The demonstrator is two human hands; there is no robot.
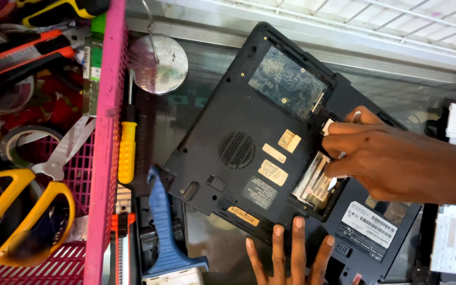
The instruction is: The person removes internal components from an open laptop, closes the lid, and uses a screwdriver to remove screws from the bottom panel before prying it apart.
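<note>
right hand (381, 158): fingers pinching memory module (315, 182) in open bay
left hand (291, 253): spread flat on laptop base (228, 121)
surface: glass counter (207, 68); pink tool basket (109, 132) left

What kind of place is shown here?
Probably an electronics repair bench: an upturned laptop with open bays, a yellow-handled screwdriver, and a pink basket holding scissors and tape.
</note>
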